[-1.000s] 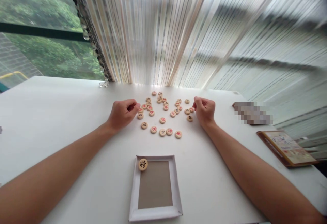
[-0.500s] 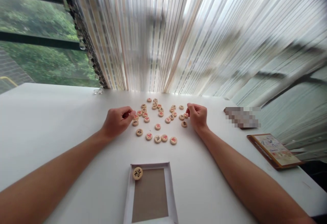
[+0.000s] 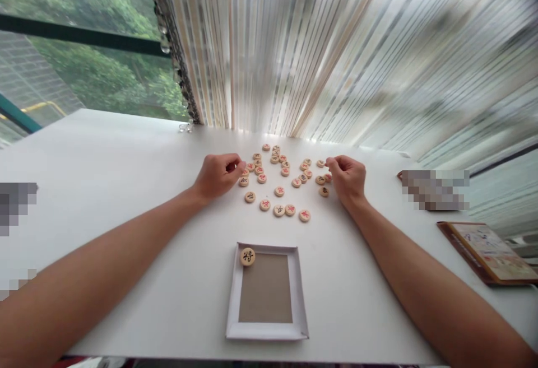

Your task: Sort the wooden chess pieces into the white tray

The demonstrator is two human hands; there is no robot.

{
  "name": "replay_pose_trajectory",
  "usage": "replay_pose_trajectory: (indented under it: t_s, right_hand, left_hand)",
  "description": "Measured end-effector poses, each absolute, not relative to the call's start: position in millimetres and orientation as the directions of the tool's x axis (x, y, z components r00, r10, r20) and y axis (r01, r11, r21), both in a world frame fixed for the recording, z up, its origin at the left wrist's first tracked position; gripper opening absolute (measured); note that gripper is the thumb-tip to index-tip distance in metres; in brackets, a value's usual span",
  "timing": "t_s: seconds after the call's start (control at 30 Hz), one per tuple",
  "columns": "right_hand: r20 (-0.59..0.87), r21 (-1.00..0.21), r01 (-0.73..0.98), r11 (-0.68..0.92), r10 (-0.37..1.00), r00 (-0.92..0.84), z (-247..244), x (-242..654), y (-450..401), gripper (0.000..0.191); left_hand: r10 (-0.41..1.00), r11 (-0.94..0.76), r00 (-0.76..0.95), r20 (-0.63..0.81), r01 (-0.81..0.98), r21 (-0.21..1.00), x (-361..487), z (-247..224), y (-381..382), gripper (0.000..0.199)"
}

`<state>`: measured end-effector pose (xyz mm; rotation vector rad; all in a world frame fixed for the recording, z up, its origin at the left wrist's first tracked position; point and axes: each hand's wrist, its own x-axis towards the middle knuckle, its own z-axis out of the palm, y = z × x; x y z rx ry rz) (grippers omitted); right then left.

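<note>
Several round wooden pieces (image 3: 279, 191) with red or black characters lie scattered on the white table (image 3: 176, 278). My left hand (image 3: 219, 176) rests at their left edge, fingers curled, its fingertips beside a red-marked piece (image 3: 245, 172). At the right edge is my right hand (image 3: 348, 176), also curled, close to a piece (image 3: 320, 163) and partly covering a red-marked one (image 3: 328, 178). Whether either hand grips anything small is hidden. Nearer to me, a shallow white box (image 3: 300, 289) holds one larger-looking black-marked piece (image 3: 247, 256) in its far left corner.
A brown-edged book or framed board (image 3: 490, 250) lies at the right, with a partly blurred item (image 3: 435, 190) behind it. Small clear beads (image 3: 185, 127) sit at the table's far edge, below a string curtain (image 3: 269, 49). A window is at the left.
The camera view has shifted, so the table and box appear higher and further right, and the whole box now shows. Both hands stay curled beside the same pieces.
</note>
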<state>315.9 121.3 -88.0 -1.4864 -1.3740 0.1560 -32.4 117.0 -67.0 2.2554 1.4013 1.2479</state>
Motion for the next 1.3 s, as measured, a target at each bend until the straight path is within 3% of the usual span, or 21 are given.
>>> replay_pose_trajectory:
  t_s: [0.2,0.5,0.63,0.8,1.0,1.1,1.2,1.3]
  right_hand:
    - [0.501,-0.593,0.801,0.088,0.819,0.281,-79,308,122,0.026]
    - [0.221,-0.440,0.884,-0.162,0.934,0.281,-59,276,138,0.035]
    - [0.175,-0.452,0.874,-0.175,0.944,0.279,-56,266,141,0.030]
    - [0.213,-0.576,0.812,-0.092,0.943,0.257,-47,264,132,0.025]
    - [0.268,-0.790,0.594,0.152,0.957,0.111,-42,250,83,0.043]
    - [0.267,-0.861,0.456,0.226,0.963,0.026,-49,236,52,0.052]
    - [0.243,-0.962,0.128,0.240,0.970,0.008,-55,223,30,0.046]
    - [0.179,-0.979,-0.101,0.177,0.984,-0.008,-55,216,19,0.038]
  left_hand:
    - [0.813,-0.541,0.225,0.538,0.635,0.552,-33,-63,117,0.034]
    - [0.819,-0.540,0.248,0.517,0.637,0.549,-35,-64,119,0.034]
    - [0.828,-0.533,0.252,0.500,0.631,0.564,-34,-64,118,0.032]
    - [0.836,-0.531,0.253,0.487,0.595,0.603,-35,-66,119,0.032]
    - [0.857,-0.513,0.230,0.462,0.473,0.716,-23,-60,105,0.034]
    - [0.870,-0.483,0.297,0.394,0.354,0.801,-8,-58,92,0.035]
    - [0.867,-0.422,0.391,0.310,0.243,0.873,3,-58,81,0.039]
    - [0.870,-0.219,0.462,0.175,0.044,0.975,7,-57,74,0.044]
